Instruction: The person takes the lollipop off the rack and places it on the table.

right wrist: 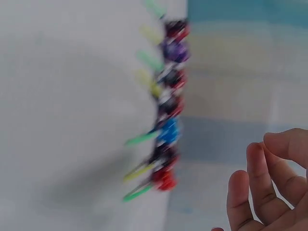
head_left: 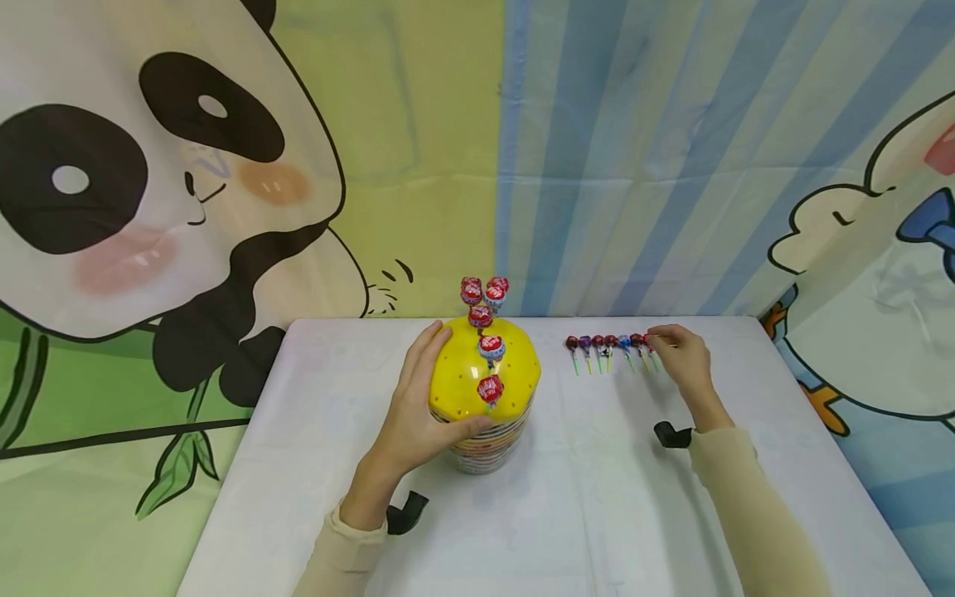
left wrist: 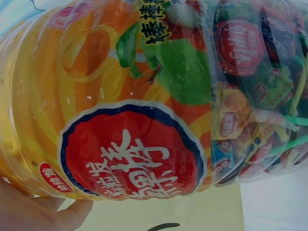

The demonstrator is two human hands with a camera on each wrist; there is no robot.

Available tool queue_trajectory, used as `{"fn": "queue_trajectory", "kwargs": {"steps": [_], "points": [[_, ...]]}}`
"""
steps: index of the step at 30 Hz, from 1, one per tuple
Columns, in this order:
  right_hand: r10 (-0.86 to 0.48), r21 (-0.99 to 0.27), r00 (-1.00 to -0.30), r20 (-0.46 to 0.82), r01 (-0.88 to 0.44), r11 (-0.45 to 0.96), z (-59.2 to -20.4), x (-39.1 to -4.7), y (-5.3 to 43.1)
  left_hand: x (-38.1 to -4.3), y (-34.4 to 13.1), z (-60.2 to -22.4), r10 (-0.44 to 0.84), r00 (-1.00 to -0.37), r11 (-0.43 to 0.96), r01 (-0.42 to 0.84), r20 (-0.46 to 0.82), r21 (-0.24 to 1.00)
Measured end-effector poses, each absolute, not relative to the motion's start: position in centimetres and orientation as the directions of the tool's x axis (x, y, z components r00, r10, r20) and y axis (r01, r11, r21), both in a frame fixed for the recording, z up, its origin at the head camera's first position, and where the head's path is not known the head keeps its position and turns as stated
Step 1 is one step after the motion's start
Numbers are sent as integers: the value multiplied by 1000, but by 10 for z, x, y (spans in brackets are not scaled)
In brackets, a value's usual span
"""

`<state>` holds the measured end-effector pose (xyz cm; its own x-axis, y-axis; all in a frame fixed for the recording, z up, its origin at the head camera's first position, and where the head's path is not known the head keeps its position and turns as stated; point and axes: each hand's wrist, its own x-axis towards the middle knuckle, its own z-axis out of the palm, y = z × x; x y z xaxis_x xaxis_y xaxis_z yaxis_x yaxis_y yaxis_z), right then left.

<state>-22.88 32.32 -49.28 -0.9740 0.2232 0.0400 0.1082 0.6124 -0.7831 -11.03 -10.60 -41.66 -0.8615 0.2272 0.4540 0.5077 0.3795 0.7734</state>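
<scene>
A clear plastic lollipop jar (left wrist: 159,159) with a yellow lid (head_left: 455,381) stands upright on the table. My left hand (head_left: 421,414) grips it near the lid, thumb in front and fingers along the left side. Several red-wrapped lollipops (head_left: 490,388) stand in a line on the lid. To the jar's right, a row of lollipops (head_left: 599,342) lies on the table, sticks towards me. My right hand (head_left: 682,356) hovers by the right end of that row, nearest the red lollipop (right wrist: 164,179). Its fingers (right wrist: 258,178) are loosely bent, with nothing visible between them.
The white-covered table (head_left: 582,497) reaches back to a hanging cloth (head_left: 612,166) printed with cartoon animals. Wrapped sweets (left wrist: 260,96) show through the jar's wall. A black strap end (head_left: 673,434) juts from the right wrist, and another strap end (head_left: 406,512) from the left.
</scene>
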Motion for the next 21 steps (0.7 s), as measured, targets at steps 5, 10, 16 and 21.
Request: {"fn": "queue_trajectory", "kwargs": {"steps": [5,10,16,21], "points": [[142,-838,-979,143,-44,544,-459,-208,287,-110,-106,-416,228,-862,375,507,453,776],[4,-861,-957,288,-258,437,-424,-180,246,-110,-106,-416,230,-865,374,502,446,780],[-178,-826,-873,455,-488,281,-389,-141,198,-110,-105,-416,234,-862,370,506,449,779],[-301,-796,-803,513,-577,183,-379,-117,166,-110,-106,-417,232,-862,373,508,452,776]]}}
